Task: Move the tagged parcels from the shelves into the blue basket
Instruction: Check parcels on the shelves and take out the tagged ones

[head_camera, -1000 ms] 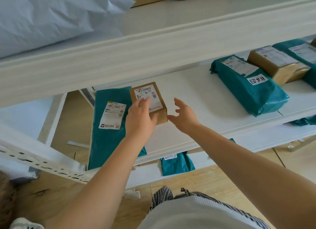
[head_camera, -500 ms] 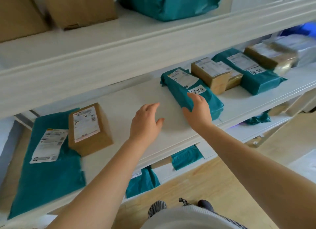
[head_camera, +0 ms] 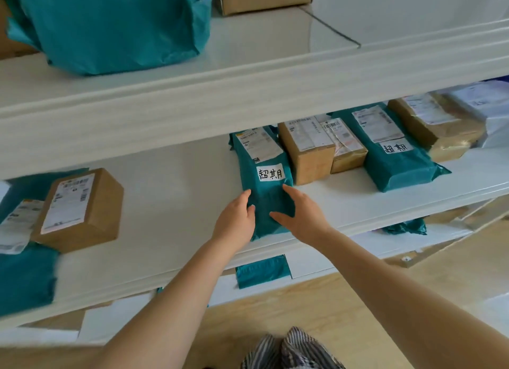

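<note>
**Both hands on a tagged teal parcel at the middle shelf's front edge**

A teal plastic mailer parcel (head_camera: 264, 181) with a printed shipping label and a white handwritten tag (head_camera: 271, 172) lies on the white middle shelf (head_camera: 179, 203), its near end over the front lip. The left hand (head_camera: 235, 220) holds the parcel's side at 9 o'clock, fingers lightly curled against the edge. The right hand (head_camera: 301, 214) takes the side at 3 o'clock, thumb laid across the top and fingers bent around the edge.

Just beside the parcel at 2 o'clock stand two brown cardboard boxes (head_camera: 308, 151), touching each other. Further toward 2 o'clock lies a second teal mailer with a white tag (head_camera: 391, 154). At 9 o'clock, well apart, a brown labelled box (head_camera: 80, 209) rests partly on a flat teal mailer (head_camera: 24, 275). On the upper shelf at 11 o'clock sits a big teal bag (head_camera: 110, 24).
</note>
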